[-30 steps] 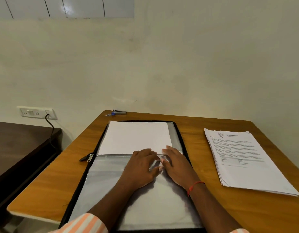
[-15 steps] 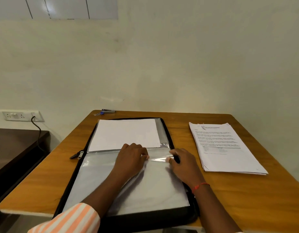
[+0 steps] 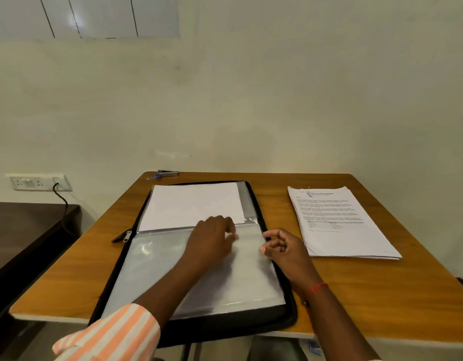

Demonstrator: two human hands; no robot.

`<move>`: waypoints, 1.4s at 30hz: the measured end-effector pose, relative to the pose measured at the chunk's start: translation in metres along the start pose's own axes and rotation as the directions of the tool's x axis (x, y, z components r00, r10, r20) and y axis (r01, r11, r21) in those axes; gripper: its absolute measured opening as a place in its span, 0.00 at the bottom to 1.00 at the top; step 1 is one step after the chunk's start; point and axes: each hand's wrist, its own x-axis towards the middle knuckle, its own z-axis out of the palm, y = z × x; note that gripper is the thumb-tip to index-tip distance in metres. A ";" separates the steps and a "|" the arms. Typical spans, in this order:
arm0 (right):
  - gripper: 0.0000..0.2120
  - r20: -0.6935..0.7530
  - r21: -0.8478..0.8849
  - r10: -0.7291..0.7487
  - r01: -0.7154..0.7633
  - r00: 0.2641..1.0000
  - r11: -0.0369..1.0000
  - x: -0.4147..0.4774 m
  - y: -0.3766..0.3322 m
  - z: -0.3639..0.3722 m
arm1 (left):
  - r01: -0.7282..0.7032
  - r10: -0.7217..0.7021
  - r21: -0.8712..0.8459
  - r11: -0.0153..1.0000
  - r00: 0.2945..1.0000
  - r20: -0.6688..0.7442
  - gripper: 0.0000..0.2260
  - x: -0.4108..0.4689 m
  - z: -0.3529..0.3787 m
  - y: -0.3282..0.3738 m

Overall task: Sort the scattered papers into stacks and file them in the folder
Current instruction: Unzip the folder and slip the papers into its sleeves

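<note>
Wooden table (image 3: 355, 295). Black zip folder (image 3: 225, 330) lies open at centre, its long axis running away from the person. The stack of printed papers (image 3: 339, 222) lies just right of the folder, roughly parallel, not touching it. A blank white sheet (image 3: 194, 204) sits in the far half; a clear sleeve (image 3: 152, 269) covers the near half. Left hand (image 3: 212, 241) rests knuckles-up on the sleeve's far edge; pinching or only pressing, cannot tell. Right hand (image 3: 285, 250) hovers at the folder's right edge, fingers loosely curled, holding nothing. It is nearer the stack, which likely goes in next.
</note>
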 end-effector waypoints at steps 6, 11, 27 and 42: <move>0.07 -0.456 -0.637 -0.228 -0.137 0.860 0.759 0.017 0.007 -0.022 | -0.275 0.282 -0.063 0.959 0.950 0.136 0.19 -0.029 0.026 0.034; 0.21 -0.494 -0.813 -0.126 -0.406 0.860 0.416 0.011 0.014 -0.051 | -0.280 0.283 -0.106 0.954 0.959 0.021 0.16 -0.037 0.042 0.033; 0.15 -0.621 -0.571 -0.116 -0.347 0.775 0.744 0.004 0.011 -0.048 | -0.272 0.277 -0.105 0.956 0.960 0.031 0.15 -0.042 0.042 0.034; 0.13 -0.713 -0.651 -0.450 -0.271 0.538 0.708 -0.047 0.015 -0.072 | 0.011 0.043 -0.447 0.894 0.993 0.110 0.12 -0.007 0.032 0.072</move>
